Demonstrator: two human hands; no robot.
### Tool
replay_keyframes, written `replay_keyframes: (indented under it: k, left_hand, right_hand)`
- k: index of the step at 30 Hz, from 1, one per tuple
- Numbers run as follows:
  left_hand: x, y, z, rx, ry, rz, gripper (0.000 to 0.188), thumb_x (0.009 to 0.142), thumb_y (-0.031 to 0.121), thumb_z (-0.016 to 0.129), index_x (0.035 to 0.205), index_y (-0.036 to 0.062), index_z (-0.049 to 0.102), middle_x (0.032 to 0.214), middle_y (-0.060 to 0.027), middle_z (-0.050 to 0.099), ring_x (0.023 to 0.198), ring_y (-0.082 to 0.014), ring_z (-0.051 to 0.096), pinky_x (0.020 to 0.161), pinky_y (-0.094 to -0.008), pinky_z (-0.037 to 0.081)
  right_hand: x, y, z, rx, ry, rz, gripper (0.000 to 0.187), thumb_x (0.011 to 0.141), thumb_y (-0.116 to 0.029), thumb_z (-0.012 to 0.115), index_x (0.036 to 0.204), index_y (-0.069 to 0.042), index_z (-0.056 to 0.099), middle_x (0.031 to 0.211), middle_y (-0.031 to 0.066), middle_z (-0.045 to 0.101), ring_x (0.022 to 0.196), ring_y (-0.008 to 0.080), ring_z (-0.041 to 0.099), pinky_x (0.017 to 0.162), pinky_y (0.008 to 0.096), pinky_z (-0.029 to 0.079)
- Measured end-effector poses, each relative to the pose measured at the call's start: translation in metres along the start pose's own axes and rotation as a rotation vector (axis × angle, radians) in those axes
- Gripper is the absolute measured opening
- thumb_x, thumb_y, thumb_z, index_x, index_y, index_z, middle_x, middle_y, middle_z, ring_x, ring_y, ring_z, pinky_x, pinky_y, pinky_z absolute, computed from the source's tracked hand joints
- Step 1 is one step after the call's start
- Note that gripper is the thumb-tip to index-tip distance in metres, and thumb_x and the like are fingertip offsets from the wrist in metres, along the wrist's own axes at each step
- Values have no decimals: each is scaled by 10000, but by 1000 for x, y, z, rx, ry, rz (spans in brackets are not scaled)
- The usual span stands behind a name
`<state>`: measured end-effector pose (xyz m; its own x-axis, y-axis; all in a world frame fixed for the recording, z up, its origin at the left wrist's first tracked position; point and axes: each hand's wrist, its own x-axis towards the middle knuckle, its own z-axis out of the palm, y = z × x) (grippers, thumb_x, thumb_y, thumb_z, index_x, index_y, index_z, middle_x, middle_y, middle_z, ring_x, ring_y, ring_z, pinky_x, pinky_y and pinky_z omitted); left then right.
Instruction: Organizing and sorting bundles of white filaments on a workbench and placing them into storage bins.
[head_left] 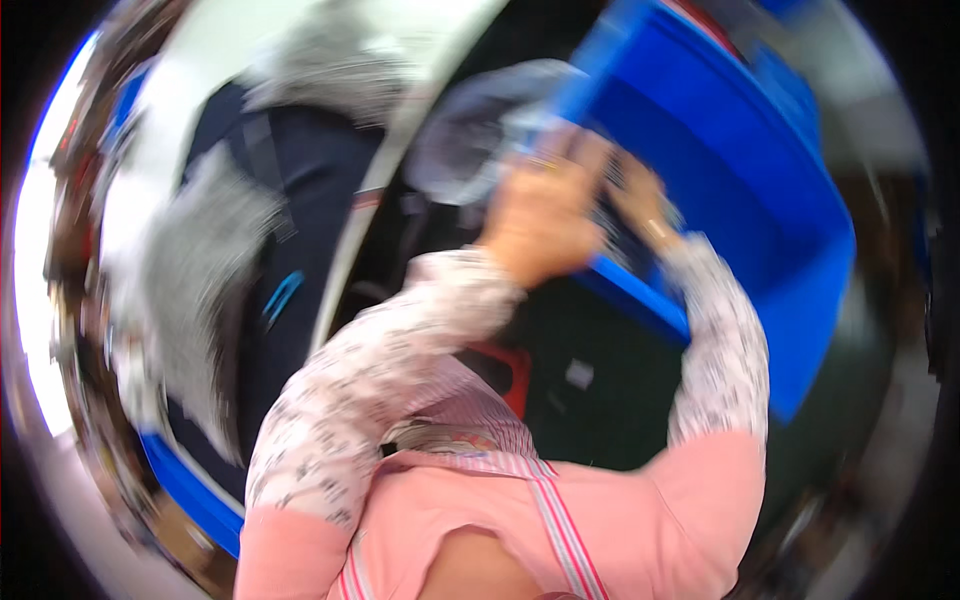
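My left hand [548, 205] is at the near left rim of a large blue plastic bin [830, 260], its fingers smeared by motion. Close beside it, my right hand [638, 205] reaches over the bin's near side. Something dark lies under the right hand, too blurred to name. Whether either hand grips anything does not show. A crumpled clear plastic bag [455, 150] is just left of the left hand's fingers, next to the bin's wall.
To the left, a pale table [440, 50] bears dark navy cloth [310, 170] and grey, furry-looking pieces [200, 270]. A small bright blue item [283, 298] lies on the cloth. Below, a red-orange frame-like object [518, 375] and a white scrap [579, 374] are on a dark surface.
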<state>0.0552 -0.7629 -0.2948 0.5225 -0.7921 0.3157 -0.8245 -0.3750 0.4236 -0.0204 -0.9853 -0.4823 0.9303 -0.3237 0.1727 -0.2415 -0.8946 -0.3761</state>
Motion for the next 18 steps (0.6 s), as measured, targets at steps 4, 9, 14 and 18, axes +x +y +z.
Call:
replay_keyframes:
  k: [4,9,14,18]
  left_hand:
    - [-14,8,-9,-215,-81,-5,596,564,169,621,1135,25,531,1183,-114,511,1143,-290,444,809,-446,401]
    - [-30,11,-13,-303,-88,51,726,615,233,646,1278,8,453,1160,-165,569,1264,-308,353,939,-474,313]
    - [-102,-12,-55,-723,98,-142,525,698,170,612,1192,14,523,1039,-180,614,1049,-300,550,940,-437,379]
    - [-214,-39,-134,-881,341,-380,298,766,108,592,1040,-7,613,867,-133,660,823,-201,645,751,-303,507]
  right_hand:
    - [-18,-1,-33,557,-200,39,465,842,-282,624,1216,-24,526,1155,184,594,1031,290,594,865,350,456]
    - [2,24,-47,333,-233,-104,393,842,-270,629,1134,-12,578,1088,173,626,959,265,618,820,341,473]
    - [32,-7,-79,248,-70,45,274,842,-247,637,927,11,677,867,128,690,760,192,648,701,310,504]
    - [52,-86,-125,625,380,308,293,887,-258,583,908,23,664,876,107,669,712,172,634,642,266,523]
